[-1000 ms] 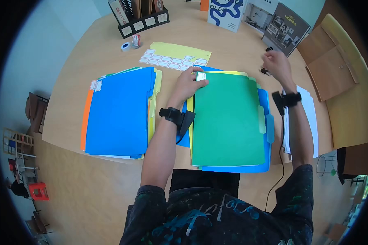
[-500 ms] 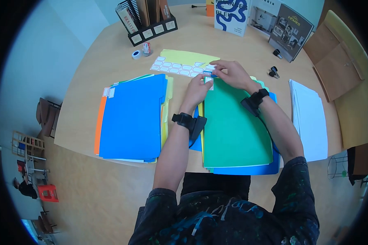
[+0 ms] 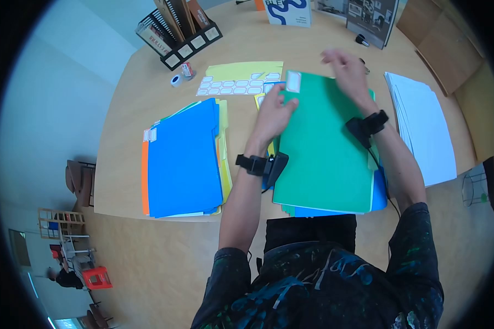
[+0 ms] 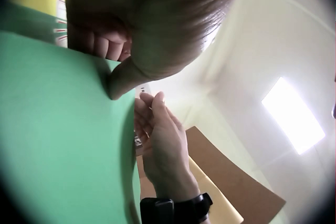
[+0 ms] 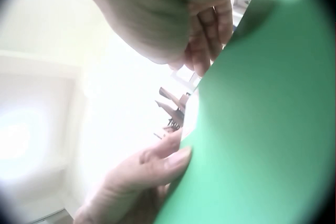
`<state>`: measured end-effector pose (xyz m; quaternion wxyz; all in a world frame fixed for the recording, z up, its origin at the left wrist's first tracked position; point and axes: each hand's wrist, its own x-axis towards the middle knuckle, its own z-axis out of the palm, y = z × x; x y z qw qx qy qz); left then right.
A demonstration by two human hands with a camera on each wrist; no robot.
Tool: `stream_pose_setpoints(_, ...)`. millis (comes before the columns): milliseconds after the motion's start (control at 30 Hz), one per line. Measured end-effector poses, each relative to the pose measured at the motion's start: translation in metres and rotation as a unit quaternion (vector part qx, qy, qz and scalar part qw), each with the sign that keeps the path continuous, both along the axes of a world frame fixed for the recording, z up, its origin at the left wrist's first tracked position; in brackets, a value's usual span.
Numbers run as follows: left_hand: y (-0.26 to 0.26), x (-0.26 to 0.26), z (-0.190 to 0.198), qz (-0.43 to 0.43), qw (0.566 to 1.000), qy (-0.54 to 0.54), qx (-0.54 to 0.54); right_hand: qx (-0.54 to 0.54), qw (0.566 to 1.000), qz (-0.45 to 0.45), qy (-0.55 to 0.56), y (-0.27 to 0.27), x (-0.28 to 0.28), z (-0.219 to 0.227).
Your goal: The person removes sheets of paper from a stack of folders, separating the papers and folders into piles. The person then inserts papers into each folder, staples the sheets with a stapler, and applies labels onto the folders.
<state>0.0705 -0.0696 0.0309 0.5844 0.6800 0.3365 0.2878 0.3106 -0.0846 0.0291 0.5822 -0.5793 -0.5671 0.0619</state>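
A green file folder (image 3: 329, 142) with a white label (image 3: 293, 82) at its top left corner lies over a pile of folders, its top edge raised. My left hand (image 3: 274, 115) holds it by the left edge near that label. In the left wrist view the thumb (image 4: 123, 79) presses on the green face and the fingers curl behind the edge. By the folder's top edge, further right, is my right hand (image 3: 350, 79), blurred, with loosely bent fingers and nothing visible in them. Beneath show a yellow folder (image 3: 259, 100) and a blue folder (image 3: 346, 210).
To the left lies another pile with a blue folder (image 3: 184, 159) on top. Behind are a label sheet (image 3: 230, 88), a tape roll (image 3: 175, 80) and a black file holder (image 3: 192, 46). White papers (image 3: 422, 126) lie at right; a binder clip (image 3: 361, 40) sits near standing books.
My right hand came from beside the binder clips to the label corner, then moved right along the top edge. The green folder has tilted up and shifted away from me in my left hand.
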Motion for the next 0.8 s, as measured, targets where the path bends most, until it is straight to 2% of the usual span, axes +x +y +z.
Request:
stream_pose_setpoints(33, -0.004, -0.005, 0.009, 0.046, 0.997, -0.002, 0.056, -0.005, 1.0, -0.003, 0.003, -0.008, 0.012, 0.002)
stream_pose_setpoints(100, -0.017, -0.023, 0.037, 0.123, 0.979, 0.016, 0.16, -0.024, 0.985, -0.071, 0.156, -0.024, 0.036, 0.011)
stream_pose_setpoints(133, -0.028, -0.038, 0.057, 0.154, 0.965, 0.038, 0.21, -0.029, 0.984, -0.073, 0.159, -0.029, 0.052, 0.002)
stream_pose_setpoints(200, -0.052, -0.066, 0.095, 0.279, 0.937, -0.019, 0.207, -0.149, 0.988, 0.036, 0.027, -0.035, 0.079, -0.014)
stream_pose_setpoints(267, -0.045, -0.111, 0.12, 0.338, 0.905, -0.038, 0.254, -0.188, 0.98, 0.054, 0.027, -0.053, 0.069, -0.01)
stream_pose_setpoints(333, -0.025, -0.155, 0.132, 0.387, 0.886, -0.112, 0.229, -0.272, 0.95, 0.149, -0.017, -0.058, 0.072, -0.017)
stream_pose_setpoints(367, -0.006, -0.188, 0.128, 0.412, 0.882, -0.085, 0.211, -0.318, 0.938, 0.133, -0.039, -0.058, 0.072, -0.016)
stream_pose_setpoints(400, 0.014, -0.222, 0.118, 0.436, 0.877, -0.059, 0.193, -0.318, 0.938, 0.135, -0.037, -0.062, 0.07, -0.012)
stream_pose_setpoints(433, 0.027, -0.247, 0.11, 0.437, 0.876, -0.058, 0.194, -0.32, 0.933, 0.113, -0.117, -0.068, 0.064, -0.005)
stream_pose_setpoints(467, 0.037, -0.269, 0.102, 0.446, 0.881, 0.036, 0.157, -0.319, 0.923, 0.089, -0.196, -0.071, 0.06, -0.001)
stream_pose_setpoints(500, 0.047, -0.29, 0.091, 0.448, 0.876, 0.131, 0.118, -0.319, 0.923, 0.089, -0.195, -0.072, 0.058, -0.001)
stream_pose_setpoints(533, 0.057, -0.31, 0.077, 0.448, 0.876, 0.131, 0.119, -0.328, 0.916, 0.096, -0.212, -0.072, 0.058, -0.002)
stream_pose_setpoints(600, 0.077, -0.346, 0.042, 0.4, 0.862, 0.284, 0.126, -0.337, 0.908, 0.102, -0.227, -0.074, 0.055, -0.003)
stream_pose_setpoints(633, 0.088, -0.366, 0.019, 0.4, 0.862, 0.283, 0.128, -0.34, 0.908, 0.08, -0.233, -0.074, 0.053, -0.003)
stream_pose_setpoints(667, 0.099, -0.384, -0.005, 0.398, 0.851, 0.328, 0.101, -0.343, 0.907, 0.058, -0.239, -0.075, 0.052, -0.004)
stream_pose_setpoints(700, 0.105, -0.392, -0.015, 0.396, 0.837, 0.371, 0.075, -0.34, 0.908, 0.056, -0.239, -0.075, 0.052, -0.006)
stream_pose_setpoints(733, 0.105, -0.384, -0.011, 0.398, 0.837, 0.368, 0.079, -0.343, 0.901, 0.021, -0.265, -0.075, 0.051, -0.008)
stream_pose_setpoints(800, 0.091, -0.345, 0.0, 0.459, 0.742, 0.436, 0.219, -0.345, 0.893, -0.013, -0.289, -0.077, 0.045, -0.004)
